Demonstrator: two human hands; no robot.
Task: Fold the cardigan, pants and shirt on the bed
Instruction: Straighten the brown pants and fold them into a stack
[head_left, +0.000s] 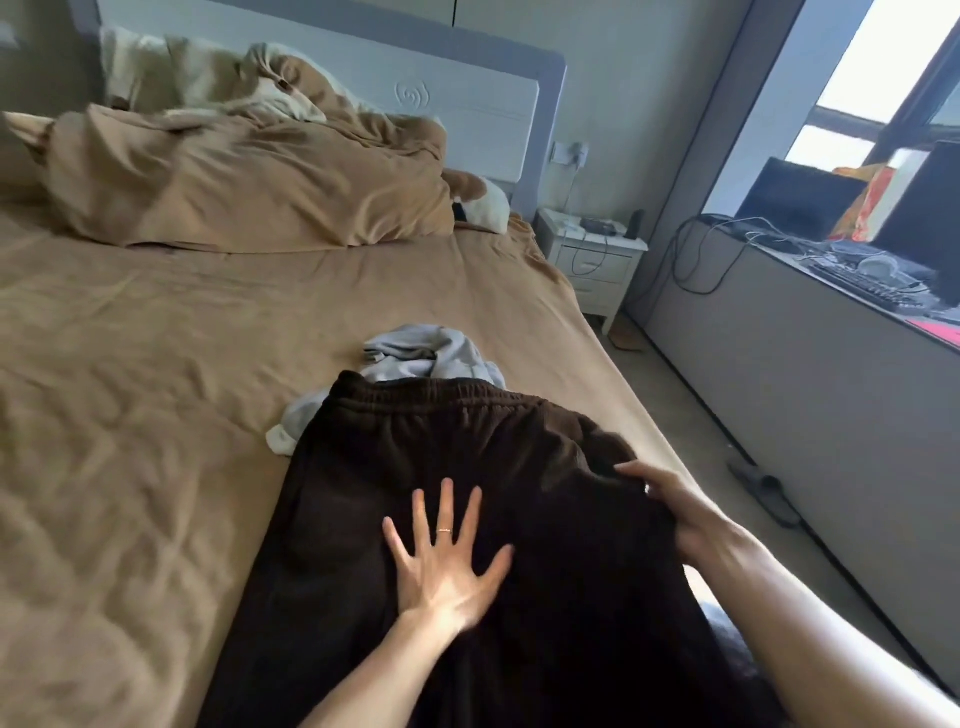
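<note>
Dark brown pants lie spread on the tan bed, with the elastic waistband at the far end. My left hand rests flat on the middle of the pants, fingers spread, a ring on one finger. My right hand curls over the pants' right edge near the side of the bed and grips the fabric there. A crumpled light grey garment lies just beyond the waistband, partly hidden under the pants. I cannot tell whether it is the shirt or the cardigan.
A bunched tan duvet and pillows sit at the head of the bed. A white nightstand stands beside it. On the right, a long ledge holds a keyboard, cables and monitors. Slippers lie on the floor.
</note>
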